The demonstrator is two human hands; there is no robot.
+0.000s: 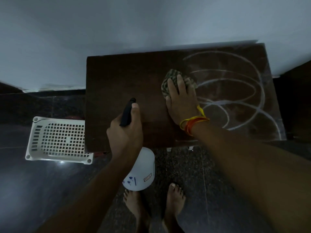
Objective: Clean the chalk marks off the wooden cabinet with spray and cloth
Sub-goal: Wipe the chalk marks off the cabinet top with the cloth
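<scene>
While the right hand (182, 100) presses the cloth (175, 81) flat-fingered, the chalk marks (235, 91) lie just to its right.

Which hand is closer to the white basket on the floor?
The left. The left hand grips the spray bottle near the cabinet's front edge, just right of the basket. The right hand presses the cloth farther right.

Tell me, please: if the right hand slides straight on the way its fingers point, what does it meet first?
The right hand presses the cloth toward the wall. Ahead is bare cabinet top, perhaps a faint chalk arc, then probably the wall.
</scene>
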